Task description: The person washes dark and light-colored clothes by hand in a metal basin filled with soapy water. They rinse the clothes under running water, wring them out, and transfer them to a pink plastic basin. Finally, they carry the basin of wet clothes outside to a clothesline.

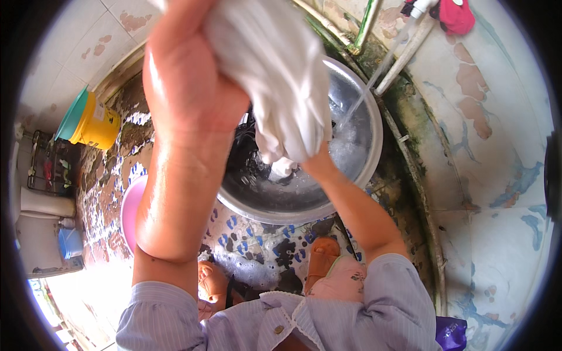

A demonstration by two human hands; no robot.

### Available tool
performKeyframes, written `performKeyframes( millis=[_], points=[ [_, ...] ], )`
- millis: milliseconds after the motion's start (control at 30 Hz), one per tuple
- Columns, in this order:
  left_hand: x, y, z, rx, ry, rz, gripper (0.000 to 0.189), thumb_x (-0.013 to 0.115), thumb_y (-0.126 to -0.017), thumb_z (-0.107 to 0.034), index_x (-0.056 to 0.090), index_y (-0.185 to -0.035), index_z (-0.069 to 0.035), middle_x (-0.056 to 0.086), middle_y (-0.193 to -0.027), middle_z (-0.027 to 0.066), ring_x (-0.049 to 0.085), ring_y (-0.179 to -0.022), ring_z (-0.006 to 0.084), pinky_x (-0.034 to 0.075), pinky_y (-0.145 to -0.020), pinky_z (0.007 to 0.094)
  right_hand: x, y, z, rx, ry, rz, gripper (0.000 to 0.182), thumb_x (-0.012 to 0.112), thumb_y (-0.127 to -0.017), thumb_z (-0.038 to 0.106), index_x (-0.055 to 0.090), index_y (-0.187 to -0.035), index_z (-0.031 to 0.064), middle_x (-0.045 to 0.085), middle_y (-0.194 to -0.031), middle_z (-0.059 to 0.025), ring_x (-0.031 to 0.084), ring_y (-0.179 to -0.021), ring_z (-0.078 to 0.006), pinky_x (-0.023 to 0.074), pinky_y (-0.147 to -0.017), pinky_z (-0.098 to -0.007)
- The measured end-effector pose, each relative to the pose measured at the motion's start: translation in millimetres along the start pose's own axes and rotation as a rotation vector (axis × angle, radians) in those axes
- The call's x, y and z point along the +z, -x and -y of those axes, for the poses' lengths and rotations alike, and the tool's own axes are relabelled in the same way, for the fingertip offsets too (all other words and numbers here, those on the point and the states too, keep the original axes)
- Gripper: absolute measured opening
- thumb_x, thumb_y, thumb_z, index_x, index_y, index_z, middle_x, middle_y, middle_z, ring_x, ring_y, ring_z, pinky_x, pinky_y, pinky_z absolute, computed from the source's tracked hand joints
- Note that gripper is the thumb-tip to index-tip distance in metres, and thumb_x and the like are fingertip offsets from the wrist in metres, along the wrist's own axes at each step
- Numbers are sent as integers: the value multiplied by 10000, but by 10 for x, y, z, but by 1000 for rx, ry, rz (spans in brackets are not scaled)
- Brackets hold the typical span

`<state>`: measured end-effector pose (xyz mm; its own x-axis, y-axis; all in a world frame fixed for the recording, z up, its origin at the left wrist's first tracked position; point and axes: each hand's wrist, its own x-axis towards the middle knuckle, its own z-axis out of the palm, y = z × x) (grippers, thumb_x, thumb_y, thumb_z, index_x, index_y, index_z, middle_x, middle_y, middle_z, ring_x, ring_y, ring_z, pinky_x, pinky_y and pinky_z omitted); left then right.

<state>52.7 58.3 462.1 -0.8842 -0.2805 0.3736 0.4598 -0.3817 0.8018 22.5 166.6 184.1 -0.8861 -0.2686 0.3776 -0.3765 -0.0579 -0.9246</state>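
Observation:
A wet white cloth (281, 79) hangs in folds over a wide metal basin (371, 162). My left hand (189, 83) is raised close to the camera and grips the upper part of the cloth; its fingertips run out of clear sight at the top. Lower down, my right hand (322, 153) is at the cloth's bunched lower end, with most of its fingers covered by the folds. Beneath them, the basin holds water and dark items (246, 153), partly hidden by the cloth. A white bunched piece (283, 169) shows just under the folds.
Water streams from a white tap (423, 6) into the basin's right side. Pipes (404, 57) run along the stained wall. At left are a yellow bucket (99, 123), a pink basin (129, 210) and a blue container (70, 243). Suds (246, 267) lie on the footprint-patterned floor near my sandals (322, 259).

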Motion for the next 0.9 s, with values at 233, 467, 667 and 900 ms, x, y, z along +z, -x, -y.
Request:
performKeyframes(
  millis=[233,467,667,900],
  points=[
    [-1846,597,1418,-841,-821,222,386,696,-784,-152,574,-1115,5,660,-887,85,639,-816,190,483,-729,326,-730,240,-307,597,704,143,691,522,-865,79,191,-1465,161,549,-1218,-246,532,-1157,-338,401,-992,-406],
    [-2019,1350,2745,-733,-1565,776,698,621,-800,-471,337,-1413,-298,56,-1537,130,66,-1401,389,195,-1041,645,-217,455,-1051,696,956,960,499,553,-816,288,490,-1302,193,543,-1243,-185,490,-1201,-312,367,-993,-508],
    [-2420,1370,3159,-899,-1281,918,824,766,-673,-398,381,-1392,-280,99,-1521,204,191,-1374,410,259,-1078,498,-409,329,-1483,295,1609,388,247,536,-823,277,670,-948,111,684,-971,-100,639,-936,-254,467,-746,-466],
    [-2748,1191,2973,-884,-1069,495,532,693,-709,-280,549,-1192,-108,552,-1222,162,554,-1091,304,430,-928,341,-274,433,-1597,603,1188,774,227,499,-847,221,672,-914,91,676,-844,-87,606,-964,-272,379,-855,-552]
  ],
)
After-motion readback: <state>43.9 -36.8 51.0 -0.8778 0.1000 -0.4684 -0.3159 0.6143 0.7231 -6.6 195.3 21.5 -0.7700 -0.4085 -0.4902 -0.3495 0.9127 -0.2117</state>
